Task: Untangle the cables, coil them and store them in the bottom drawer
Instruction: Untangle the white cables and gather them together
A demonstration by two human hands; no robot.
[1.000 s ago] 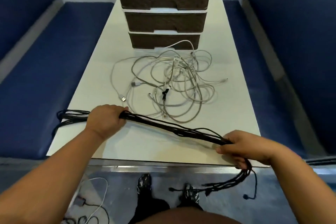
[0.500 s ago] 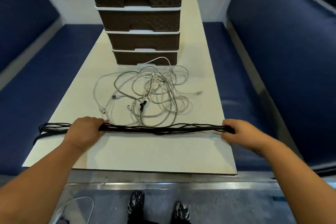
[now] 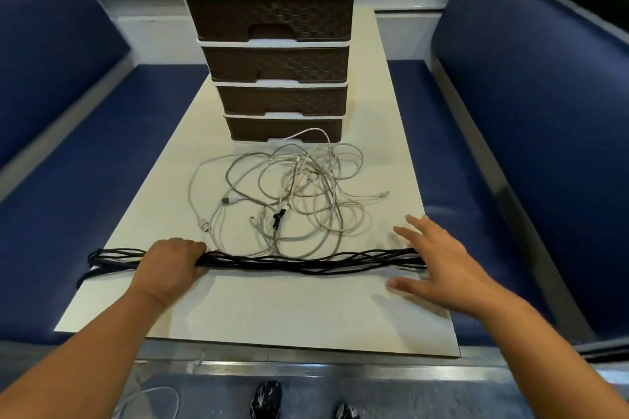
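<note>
A drawer unit [image 3: 272,54] stands at the table's [image 3: 306,313] far end, upper centre. Before it, mid-frame, lies a loose cable tangle [image 3: 292,194]. Nearer, a cable bundle [image 3: 306,262] stretches left to right, its left end overhanging the table's edge.

There is only one view, from the camera on my head. It looks forward and down along the table [image 3: 306,309], from above its near edge toward its far edge. My left hand [image 3: 170,265] and right hand [image 3: 439,265] are close below the lens, near the near edge, and my forearms enter from the bottom corners. The drawer unit [image 3: 272,65] stands at the far end, further from the camera, with its top almost at the upper border. The wide angle bends the blue benches [image 3: 531,119] on both sides. Under the near edge the lens sees straight down to my shoes [image 3: 267,398] on the floor.
</note>
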